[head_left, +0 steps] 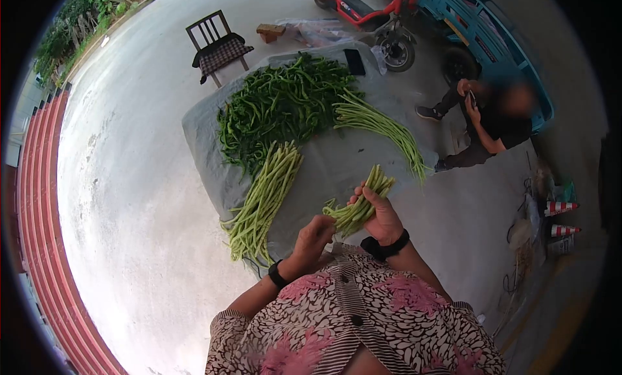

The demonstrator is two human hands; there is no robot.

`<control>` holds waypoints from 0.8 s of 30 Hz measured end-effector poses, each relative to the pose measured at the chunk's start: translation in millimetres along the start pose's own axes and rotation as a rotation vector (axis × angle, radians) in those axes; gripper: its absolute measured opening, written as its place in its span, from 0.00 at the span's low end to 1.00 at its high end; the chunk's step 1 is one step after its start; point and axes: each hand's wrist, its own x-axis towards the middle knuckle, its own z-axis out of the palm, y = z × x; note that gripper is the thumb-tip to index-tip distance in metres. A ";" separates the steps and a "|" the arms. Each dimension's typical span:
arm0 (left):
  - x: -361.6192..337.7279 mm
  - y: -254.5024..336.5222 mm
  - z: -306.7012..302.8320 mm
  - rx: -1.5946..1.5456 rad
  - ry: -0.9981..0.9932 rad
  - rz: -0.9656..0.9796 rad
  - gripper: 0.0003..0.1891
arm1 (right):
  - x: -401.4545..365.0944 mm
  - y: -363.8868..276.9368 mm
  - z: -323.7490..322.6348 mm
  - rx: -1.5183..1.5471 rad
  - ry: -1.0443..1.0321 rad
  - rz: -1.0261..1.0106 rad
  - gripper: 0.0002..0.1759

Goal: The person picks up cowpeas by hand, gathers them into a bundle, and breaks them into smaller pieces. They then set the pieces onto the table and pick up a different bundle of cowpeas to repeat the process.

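Observation:
A bundle of light-green long beans [350,214] is gripped in my right hand [383,221], with the thumb over the top and the fingers wrapped round. My left hand [313,240] is closed beside the lower left end of this bundle. What its fingers pinch, if anything, is hidden. On the grey sheet [324,174] in front of me, a larger pile of long beans [264,203] lies to the left. Another spread of long beans [382,128] lies at the right. A broad heap of green chili peppers [278,106] covers the far part.
A black phone [354,62] lies at the sheet's far edge. Beyond are a wooden chair [217,47], a brick [270,31], a red scooter [363,9] and a blue cart [479,35]. A person [495,125] sits at the right, holding a phone. Striped cones [562,208] stand farther right.

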 end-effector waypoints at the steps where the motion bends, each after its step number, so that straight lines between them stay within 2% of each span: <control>1: -0.7 0.8 1.3 0.008 -0.011 -0.032 0.11 | -0.3 -0.3 0.1 -0.020 0.005 0.011 0.10; 4: -6.2 -15.0 -3.4 0.509 -0.133 0.211 0.13 | -1.5 -3.8 1.9 0.028 -0.074 -0.036 0.11; 5: -8.8 -19.9 -4.3 0.538 -0.136 0.216 0.10 | -2.3 -8.1 1.8 0.055 -0.099 -0.058 0.10; 8: -20.4 -47.4 -16.2 0.417 -0.100 0.008 0.06 | -7.0 -24.1 2.6 0.076 -0.106 -0.145 0.09; 11: -51.1 -99.0 -30.2 0.527 -0.066 -0.076 0.06 | -11.5 -48.1 -5.8 0.086 -0.116 -0.248 0.09; 14: -86.1 -149.9 -47.0 0.616 -0.082 -0.283 0.07 | -19.4 -66.9 -7.0 0.135 -0.121 -0.306 0.09; 17: -106.6 -189.7 -71.0 0.792 -0.216 -0.424 0.07 | -22.2 -74.1 -10.2 0.169 -0.095 -0.312 0.09; 22: -39.7 -185.3 -95.2 0.705 0.233 -0.427 0.12 | -16.6 -61.6 -12.7 0.093 -0.082 -0.237 0.09; 24: -20.3 -207.3 -97.7 0.789 0.299 -0.295 0.13 | -16.3 -55.3 -9.8 0.090 -0.071 -0.209 0.09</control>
